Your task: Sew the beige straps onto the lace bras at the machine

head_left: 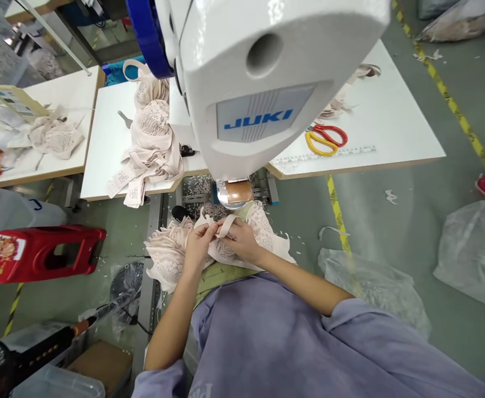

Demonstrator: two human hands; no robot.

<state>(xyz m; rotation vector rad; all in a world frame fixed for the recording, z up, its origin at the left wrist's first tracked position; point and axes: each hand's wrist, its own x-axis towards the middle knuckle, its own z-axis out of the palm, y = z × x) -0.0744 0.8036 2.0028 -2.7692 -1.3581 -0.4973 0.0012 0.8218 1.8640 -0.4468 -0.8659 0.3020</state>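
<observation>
Just below the head of a white JUKI sewing machine (267,94), both hands are close together over beige lace bras in my lap. My left hand (201,239) is closed in a pinch at the end of a beige bra strap (227,225). The same strap loops up over the fingers of my right hand (241,239), which is closed on it. Under and around the hands lies a lace bra (263,226). A stack of bra cups (168,251) sits to the left of my left hand. The exact spot between the fingertips is hidden.
A pile of beige bras (153,132) with hanging labels lies on the left tabletop (101,149). Red-and-yellow scissors (325,138) and a clear ruler (350,153) lie on the right one. A red stool (43,251) stands left; plastic bags (379,282) lie on the floor right.
</observation>
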